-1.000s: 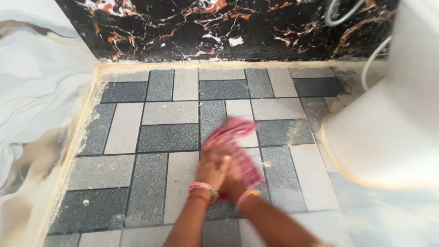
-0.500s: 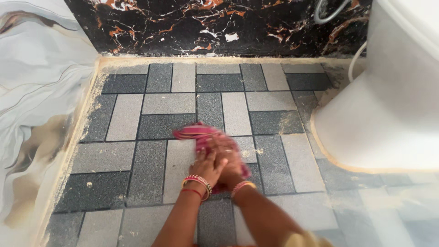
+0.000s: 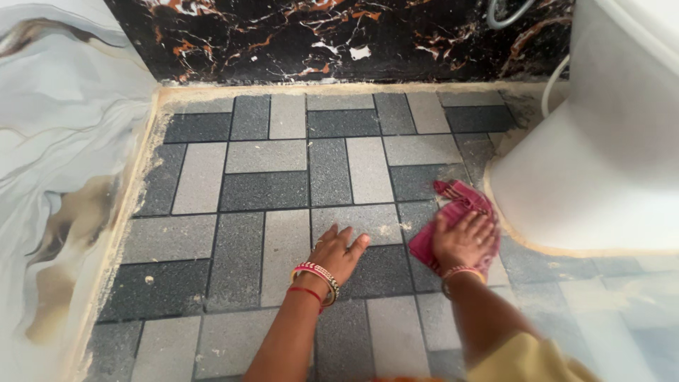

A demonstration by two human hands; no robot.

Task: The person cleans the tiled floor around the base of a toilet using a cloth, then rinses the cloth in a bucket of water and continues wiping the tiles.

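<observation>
Looking down at a bathroom floor of grey and dark rectangular tiles (image 3: 265,191), a person's two hands rest well apart. The right hand (image 3: 463,240) lies flat with fingers spread, pressing a pink cloth (image 3: 453,212) onto the tiles just beside the base of a white toilet (image 3: 601,155), not gripping it. The left hand (image 3: 338,251), wearing bangles (image 3: 315,277), lies open and flat on bare tile, holding nothing, near a black marbled wall (image 3: 339,39)
</observation>
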